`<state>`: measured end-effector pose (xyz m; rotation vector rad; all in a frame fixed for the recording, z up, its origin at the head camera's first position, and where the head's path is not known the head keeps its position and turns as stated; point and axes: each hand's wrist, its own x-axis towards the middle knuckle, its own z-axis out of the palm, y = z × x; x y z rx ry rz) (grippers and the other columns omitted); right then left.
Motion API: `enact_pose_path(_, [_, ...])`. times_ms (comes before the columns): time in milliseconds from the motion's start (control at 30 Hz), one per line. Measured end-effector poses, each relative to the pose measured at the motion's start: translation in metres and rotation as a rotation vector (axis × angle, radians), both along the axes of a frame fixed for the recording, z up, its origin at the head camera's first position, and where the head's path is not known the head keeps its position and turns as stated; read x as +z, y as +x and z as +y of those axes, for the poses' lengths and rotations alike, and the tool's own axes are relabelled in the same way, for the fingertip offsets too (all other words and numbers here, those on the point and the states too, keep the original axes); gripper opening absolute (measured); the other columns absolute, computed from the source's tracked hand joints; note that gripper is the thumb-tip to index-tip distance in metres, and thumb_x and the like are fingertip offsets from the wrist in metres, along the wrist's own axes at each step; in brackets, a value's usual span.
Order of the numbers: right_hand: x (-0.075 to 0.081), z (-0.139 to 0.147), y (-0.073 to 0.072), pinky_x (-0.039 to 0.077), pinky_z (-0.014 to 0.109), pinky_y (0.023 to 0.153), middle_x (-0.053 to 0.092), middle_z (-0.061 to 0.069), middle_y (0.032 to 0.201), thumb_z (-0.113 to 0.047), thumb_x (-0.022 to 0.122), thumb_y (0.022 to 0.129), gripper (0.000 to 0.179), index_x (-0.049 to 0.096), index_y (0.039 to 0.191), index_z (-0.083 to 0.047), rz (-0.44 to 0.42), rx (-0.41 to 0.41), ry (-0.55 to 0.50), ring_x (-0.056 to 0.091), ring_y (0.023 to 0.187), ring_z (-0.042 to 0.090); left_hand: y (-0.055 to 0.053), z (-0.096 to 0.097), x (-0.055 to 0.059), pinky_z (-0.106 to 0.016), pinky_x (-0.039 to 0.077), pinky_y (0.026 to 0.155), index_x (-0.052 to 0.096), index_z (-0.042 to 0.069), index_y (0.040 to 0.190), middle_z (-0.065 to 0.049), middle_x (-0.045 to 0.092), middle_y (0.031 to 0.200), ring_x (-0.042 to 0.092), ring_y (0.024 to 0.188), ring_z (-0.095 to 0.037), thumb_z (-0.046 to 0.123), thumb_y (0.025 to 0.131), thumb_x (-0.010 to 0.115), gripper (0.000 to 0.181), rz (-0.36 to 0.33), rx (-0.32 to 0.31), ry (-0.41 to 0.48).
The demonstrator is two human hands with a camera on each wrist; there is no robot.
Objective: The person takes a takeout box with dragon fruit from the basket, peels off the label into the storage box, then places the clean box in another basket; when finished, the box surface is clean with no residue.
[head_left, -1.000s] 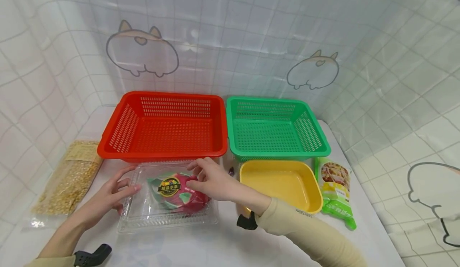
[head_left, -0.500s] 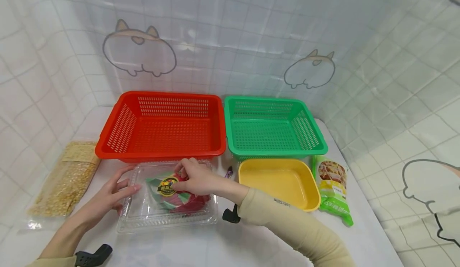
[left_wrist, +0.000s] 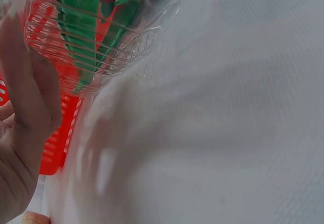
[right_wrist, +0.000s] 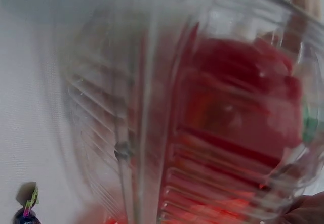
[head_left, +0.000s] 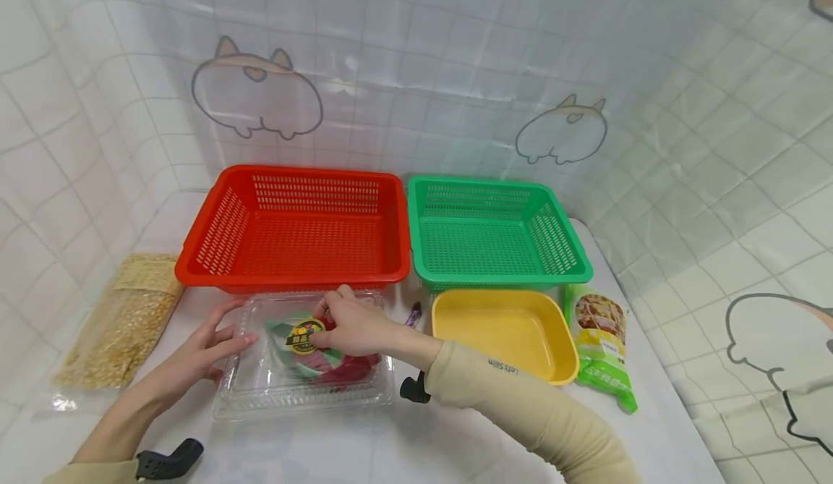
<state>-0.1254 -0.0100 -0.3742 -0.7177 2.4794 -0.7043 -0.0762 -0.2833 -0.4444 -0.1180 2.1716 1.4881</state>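
Left grip: thumb apart from fingers. Right grip: fingers bent. Right forearm, sleeved, slants inward.

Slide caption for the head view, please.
Left hand at the edge of a clear box, right hand at its sticker, red fruit inside, red basket behind.
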Motion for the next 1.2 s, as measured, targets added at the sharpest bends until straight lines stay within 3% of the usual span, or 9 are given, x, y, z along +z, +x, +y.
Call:
enact_pose_path(367, [-0.0027,0.0005,-0.0025,0.036,0.022,0.062,0.045,-0.008,0.096,-0.038,0.070,0.092,0.020,0.057,0.099,-0.024,0.024,0.014,-0.003,0.048,0.076,0.010,-0.0034,-0.0001,-0.0009,-0.040,0.051,0.077,-0.008,0.020,0.158,-0.037,0.011,0.159,0.036,0.133,-0.052,0.044,0.100,0.052,0.087,-0.005,0.003,0.012])
enact_pose_path(633, [-0.0037,-0.0012,-0.0038,0.035,0.022,0.057,0.044,-0.007,0.095,-0.035,0.056,0.102,0.012,0.056,0.097,-0.024,0.079,0.039,0.034,0.047,0.071,0.010,-0.0031,0.0014,-0.0025,-0.039,0.051,0.078,-0.007,0.020,0.159,-0.037,0.016,0.158,0.039,0.132,-0.050,0.044,0.100,0.053,0.088,-0.006,0.008,0.003])
enact_pose_path(1000, [-0.0069,-0.0028,-0.0005,0.037,0.021,0.063,0.045,-0.008,0.094,-0.032,0.055,0.103,0.011,0.058,0.096,-0.024,0.082,-0.016,0.027,0.048,0.076,0.007,-0.0035,0.0011,-0.0025,-0.039,0.049,0.073,-0.006,0.022,0.157,-0.038,0.017,0.157,0.048,0.123,-0.041,0.043,0.101,0.053,0.084,-0.002,-0.005,-0.010])
enact_pose_path(1200, [-0.0057,-0.0026,0.0009,0.037,0.021,0.064,0.046,-0.009,0.094,-0.032,0.058,0.102,0.010,0.060,0.096,-0.024,0.062,-0.029,0.004,0.049,0.076,0.007,-0.0035,0.0005,-0.0022,-0.039,0.050,0.075,-0.010,0.023,0.158,-0.038,0.012,0.158,0.043,0.128,-0.046,0.046,0.100,0.053,0.089,-0.036,0.002,-0.022])
